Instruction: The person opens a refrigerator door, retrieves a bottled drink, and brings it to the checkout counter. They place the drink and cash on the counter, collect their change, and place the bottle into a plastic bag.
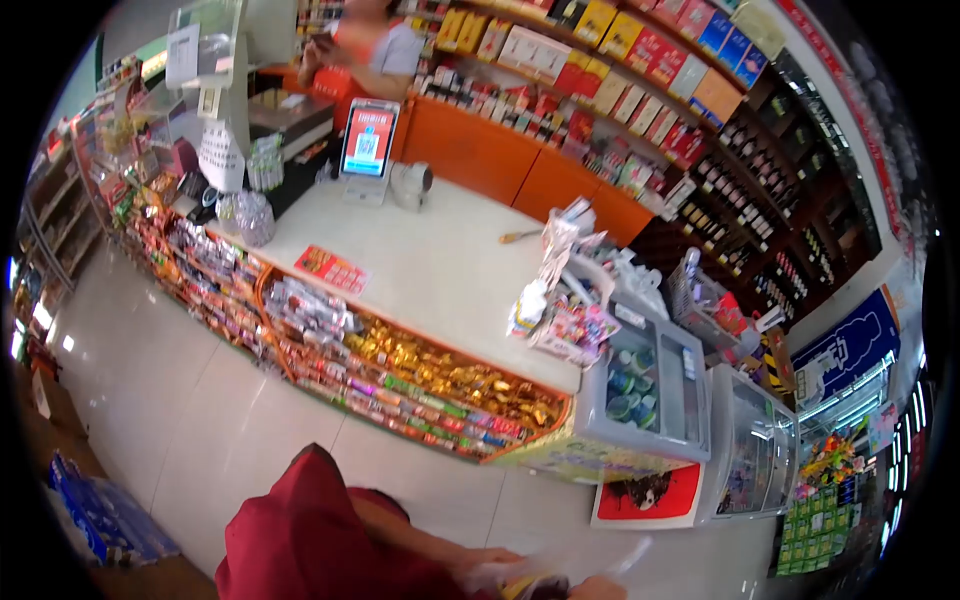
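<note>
Down at the very near edge, one hand (500, 570) pokes out past a red sleeve (310, 540), blurred and cut off by the frame, and it seems to be closed around something crinkly and pale, a packet or bag (545, 580) with a bit of yellow in it, though honestly I can't tell what the thing is or which hand it is. A second hand (598, 590) barely shows just right of the packet, touching or right beside it; can't tell if it's gripping or loose. Both sit low over the shiny tiled floor (200, 400), well apart from the white checkout counter (430, 270) farther off. The counter's near face is packed with racks of candy and snacks (400, 385), gold wrappers in the middle. On top there's a red leaflet (333, 268) toward the left, a payment screen (368, 140) standing upright at the far side, and a messy display of small goods (565, 320) at the right end. Right of the counter is a small glass-top freezer (650, 390). Another person in an orange-and-grey top (370, 55) stands behind the counter at the far end, with shelves of boxes and bottles (640, 70) running along the right wall.
</note>
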Demonstrator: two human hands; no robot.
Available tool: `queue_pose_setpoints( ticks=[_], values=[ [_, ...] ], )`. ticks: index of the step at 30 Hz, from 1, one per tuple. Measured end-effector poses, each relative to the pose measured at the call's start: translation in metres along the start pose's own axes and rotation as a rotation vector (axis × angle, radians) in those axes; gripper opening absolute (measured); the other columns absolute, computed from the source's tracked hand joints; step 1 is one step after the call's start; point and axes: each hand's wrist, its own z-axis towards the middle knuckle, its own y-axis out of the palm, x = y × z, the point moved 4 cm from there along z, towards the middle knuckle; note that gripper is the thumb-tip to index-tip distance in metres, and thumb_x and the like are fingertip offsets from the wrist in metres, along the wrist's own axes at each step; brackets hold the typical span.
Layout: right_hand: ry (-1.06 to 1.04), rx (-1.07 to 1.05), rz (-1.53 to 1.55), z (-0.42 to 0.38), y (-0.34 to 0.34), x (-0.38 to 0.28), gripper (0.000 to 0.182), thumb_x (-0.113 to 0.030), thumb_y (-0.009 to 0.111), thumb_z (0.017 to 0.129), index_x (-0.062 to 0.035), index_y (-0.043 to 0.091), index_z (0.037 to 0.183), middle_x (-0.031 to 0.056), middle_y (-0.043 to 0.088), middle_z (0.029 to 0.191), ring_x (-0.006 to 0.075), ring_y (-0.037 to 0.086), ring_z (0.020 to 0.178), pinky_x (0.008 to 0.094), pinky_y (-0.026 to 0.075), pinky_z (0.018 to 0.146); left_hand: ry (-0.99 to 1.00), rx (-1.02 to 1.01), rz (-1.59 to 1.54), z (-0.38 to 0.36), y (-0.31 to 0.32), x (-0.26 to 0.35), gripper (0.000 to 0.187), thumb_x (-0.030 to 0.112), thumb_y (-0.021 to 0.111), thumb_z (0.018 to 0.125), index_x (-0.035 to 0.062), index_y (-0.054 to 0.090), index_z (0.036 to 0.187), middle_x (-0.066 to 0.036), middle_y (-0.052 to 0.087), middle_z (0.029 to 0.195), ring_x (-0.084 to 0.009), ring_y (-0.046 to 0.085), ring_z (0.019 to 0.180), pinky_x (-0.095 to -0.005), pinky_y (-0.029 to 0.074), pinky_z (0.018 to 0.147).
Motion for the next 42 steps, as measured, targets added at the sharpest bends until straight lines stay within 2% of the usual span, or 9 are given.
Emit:
queue_pose_setpoints(
  ticks=[8,14,16,18,26,28,34,38,42],
  values=[
    [0.094,0.079,-0.107,-0.063,-0.054,-0.012,0.013,-0.018,0.066,0.081,-0.0072,0.058,0.079,0.0110,0.052,0.061,0.0299,0.050,0.051,0.0410,0.038,0.046,0.130,0.123,0.062,0.041,-0.042,-0.016,0.052,0.044,0.047,0.093,0.0067,0.049,0.129,-0.013,0.057,0.125,-0.0277,0.055,0.113,-0.0431,0.041,0.101],
    [0.429,0.168,-0.277,-0.136,-0.094,-0.004,0.012,-0.018,0.062,0.083,-0.0066,0.058,0.082,0.0131,0.054,0.059,0.0324,0.052,0.050,0.0426,0.039,0.046,0.158,0.121,0.032,0.089,-0.081,-0.064,0.053,0.045,0.047,0.093,0.0067,0.049,0.130,-0.012,0.057,0.126,-0.0280,0.055,0.113,-0.0433,0.041,0.101],
    [0.511,0.171,-0.262,-0.161,-0.094,0.004,0.014,-0.021,0.062,0.082,-0.0070,0.060,0.084,0.0145,0.056,0.060,0.0346,0.053,0.051,0.0446,0.039,0.046,0.151,0.041,-0.005,0.105,-0.093,-0.089,0.053,0.045,0.047,0.093,0.0068,0.049,0.130,-0.012,0.057,0.126,-0.0281,0.055,0.113,-0.0433,0.041,0.101],
    [0.554,0.150,-0.356,-0.175,-0.095,0.012,0.013,-0.019,0.063,0.081,-0.0075,0.060,0.084,0.0149,0.059,0.063,0.0357,0.057,0.054,0.0448,0.042,0.049,0.115,-0.179,-0.130,0.100,-0.044,-0.110,0.056,0.046,0.047,0.092,0.0066,0.047,0.131,-0.012,0.056,0.127,-0.0283,0.054,0.115,-0.0437,0.040,0.102],
    [0.266,0.132,-0.047,-0.247,-0.102,0.023,0.016,-0.019,0.066,0.082,-0.0036,0.059,0.081,0.0144,0.053,0.061,0.0325,0.052,0.052,0.0421,0.040,0.048,0.083,-0.234,-0.197,0.114,-0.039,-0.185,0.053,0.043,0.039,0.095,0.0108,0.041,0.137,-0.011,0.050,0.134,-0.0284,0.050,0.120,-0.0450,0.036,0.105],
    [0.024,0.159,0.002,-0.249,-0.115,0.010,0.019,-0.020,0.063,0.074,-0.0025,0.057,0.069,0.0068,0.042,0.052,0.0239,0.042,0.042,0.0338,0.031,0.043,-0.075,0.049,-0.204,0.118,-0.054,-0.212,0.050,0.040,0.039,0.096,0.0106,0.041,0.137,-0.012,0.051,0.133,-0.0285,0.049,0.121,-0.0443,0.037,0.105],
    [-0.113,0.159,0.305,-0.264,-0.126,0.012,0.026,-0.020,0.076,0.067,-0.0063,0.054,0.068,0.0009,0.039,0.056,0.0148,0.040,0.043,0.0270,0.028,0.039,-0.336,-0.031,-0.218,0.132,-0.030,-0.220,0.053,0.040,0.048,0.090,0.0067,0.045,0.132,-0.011,0.054,0.128,-0.0233,0.053,0.116,-0.0406,0.040,0.100],
    [-0.087,0.203,0.286,-0.286,-0.138,0.014,0.027,-0.019,0.076,0.066,-0.0059,0.053,0.067,0.0005,0.038,0.056,0.0127,0.040,0.043,0.0254,0.028,0.039,-0.414,0.022,-0.277,0.164,-0.044,-0.229,0.050,0.037,0.050,0.090,0.0066,0.046,0.130,-0.010,0.054,0.127,-0.0237,0.053,0.114,-0.0404,0.041,0.099],
    [0.303,0.021,-0.015,-0.281,-0.167,0.057,0.026,-0.022,0.076,0.067,-0.0061,0.056,0.066,0.0017,0.040,0.055,0.0146,0.040,0.043,0.0277,0.029,0.040,-0.354,0.042,-0.121,0.202,-0.063,-0.203,0.048,0.033,0.051,0.090,0.0065,0.046,0.129,-0.010,0.054,0.125,-0.0240,0.054,0.112,-0.0402,0.042,0.098]
  ],
)
